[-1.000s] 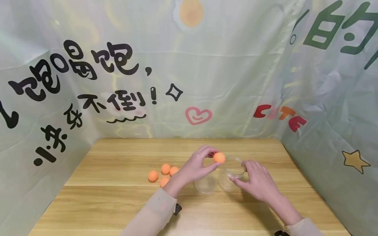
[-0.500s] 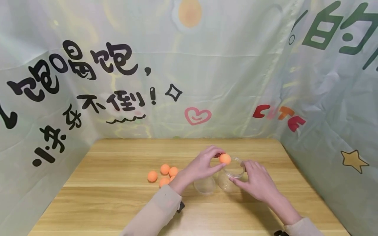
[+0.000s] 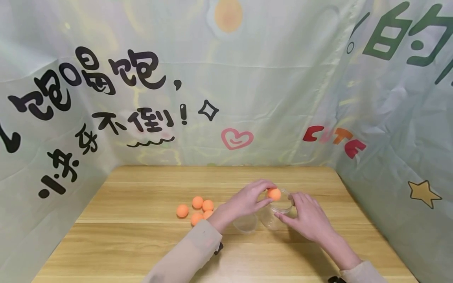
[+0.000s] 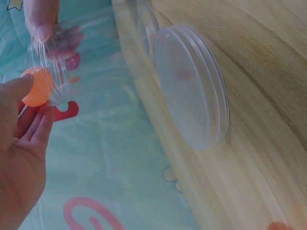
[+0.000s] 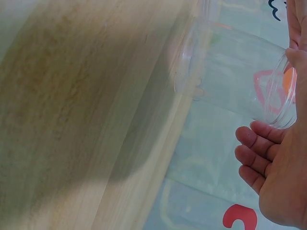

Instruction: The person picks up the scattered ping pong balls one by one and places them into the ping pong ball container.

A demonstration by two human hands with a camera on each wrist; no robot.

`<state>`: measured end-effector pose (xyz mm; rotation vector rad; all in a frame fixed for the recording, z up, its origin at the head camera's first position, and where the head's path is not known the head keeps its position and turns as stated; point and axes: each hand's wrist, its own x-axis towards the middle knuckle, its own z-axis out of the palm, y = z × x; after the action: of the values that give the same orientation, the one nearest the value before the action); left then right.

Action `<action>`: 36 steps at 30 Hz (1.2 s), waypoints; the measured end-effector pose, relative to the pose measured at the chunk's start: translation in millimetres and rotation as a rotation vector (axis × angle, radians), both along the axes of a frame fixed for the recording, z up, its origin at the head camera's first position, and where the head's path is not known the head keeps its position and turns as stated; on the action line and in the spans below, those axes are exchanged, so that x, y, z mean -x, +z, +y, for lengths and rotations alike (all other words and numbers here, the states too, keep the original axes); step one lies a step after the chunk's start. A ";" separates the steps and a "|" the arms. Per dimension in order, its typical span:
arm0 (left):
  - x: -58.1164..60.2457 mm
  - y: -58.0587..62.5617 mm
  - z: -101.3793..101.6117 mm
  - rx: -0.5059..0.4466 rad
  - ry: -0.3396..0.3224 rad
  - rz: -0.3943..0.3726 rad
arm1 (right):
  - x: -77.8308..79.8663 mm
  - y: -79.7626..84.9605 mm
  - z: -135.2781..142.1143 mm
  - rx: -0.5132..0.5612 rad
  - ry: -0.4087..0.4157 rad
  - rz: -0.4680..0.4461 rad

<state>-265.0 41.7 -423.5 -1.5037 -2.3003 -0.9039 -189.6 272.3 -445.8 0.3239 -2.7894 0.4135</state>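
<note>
My left hand pinches an orange ping-pong ball between thumb and fingers, right at the mouth of a clear plastic jar. The jar stands upright on the table, and nothing shows inside its body. My right hand grips the jar by its threaded neck, thumb in front and fingers behind. In the left wrist view the ball overlaps the rim. The right wrist view has the jar with a sliver of orange at its neck. A translucent round lid lies just left of the jar.
Several more orange balls sit in a loose group on the wooden table, left of my left forearm, which partly covers them. Printed fabric walls close off the back and both sides.
My left hand has carried the ball rightward and slightly down, from beside the jar to over its mouth. The right hand and the jar have stayed put.
</note>
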 end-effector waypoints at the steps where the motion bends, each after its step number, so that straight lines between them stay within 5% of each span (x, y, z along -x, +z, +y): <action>1: -0.2 0.0 0.1 0.005 0.005 0.000 | 0.2 0.0 0.0 0.000 -0.001 0.000; 11: -3.1 0.8 -0.4 0.055 0.031 -0.020 | -0.6 0.1 -0.4 -0.002 0.002 0.008; 24: -4.2 -2.9 -1.3 -0.022 0.030 -0.002 | -0.8 1.0 -0.8 0.007 0.000 -0.001; 36: -15.6 -2.9 -14.8 -0.116 0.111 -0.108 | -0.9 0.9 -1.4 0.022 0.004 0.005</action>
<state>-249.4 26.8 -426.4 -1.2961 -2.3356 -1.0915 -188.6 270.9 -444.9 0.3250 -2.7774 0.4428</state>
